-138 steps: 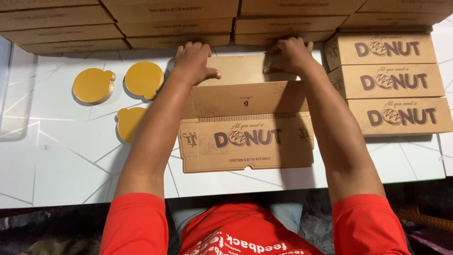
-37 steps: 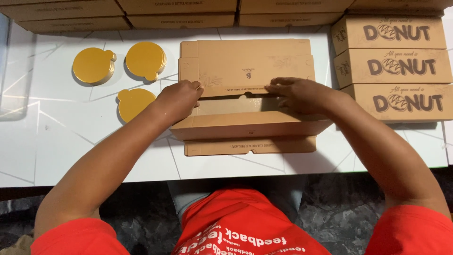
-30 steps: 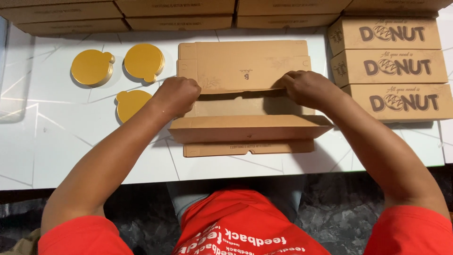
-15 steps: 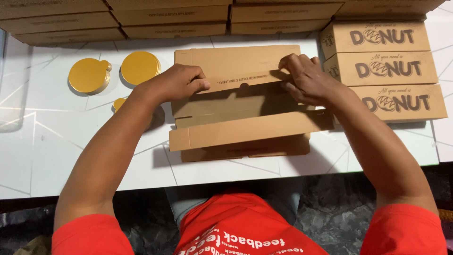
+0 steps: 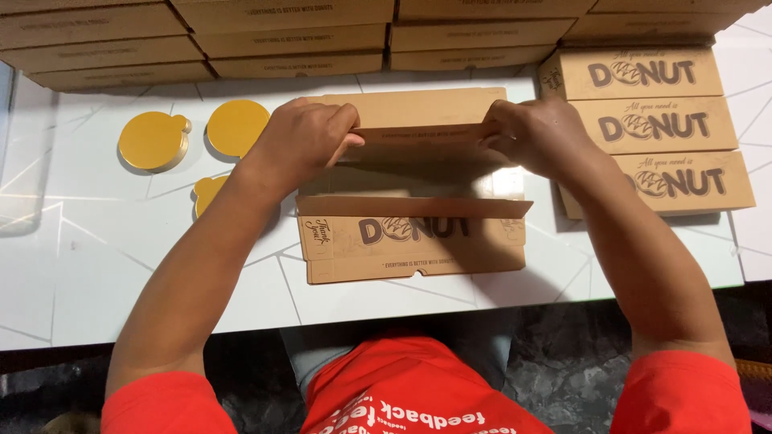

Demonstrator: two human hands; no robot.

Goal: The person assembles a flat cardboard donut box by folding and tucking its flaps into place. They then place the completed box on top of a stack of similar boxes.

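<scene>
A flat brown cardboard box blank lies partly folded on the white table in front of me. Its near panel is printed and lies flat toward me. My left hand pinches the left end of the far flap, and my right hand pinches its right end. The flap is raised and bent toward me along its crease.
Three folded printed boxes lie stacked in steps at the right. Rows of flat brown boxes line the far edge. Three round gold cake boards lie at the left, one partly hidden by my left forearm.
My hands have moved from the middle fold to the far flap and lifted it toward me. The near printed panel has dropped flat and faces up.
</scene>
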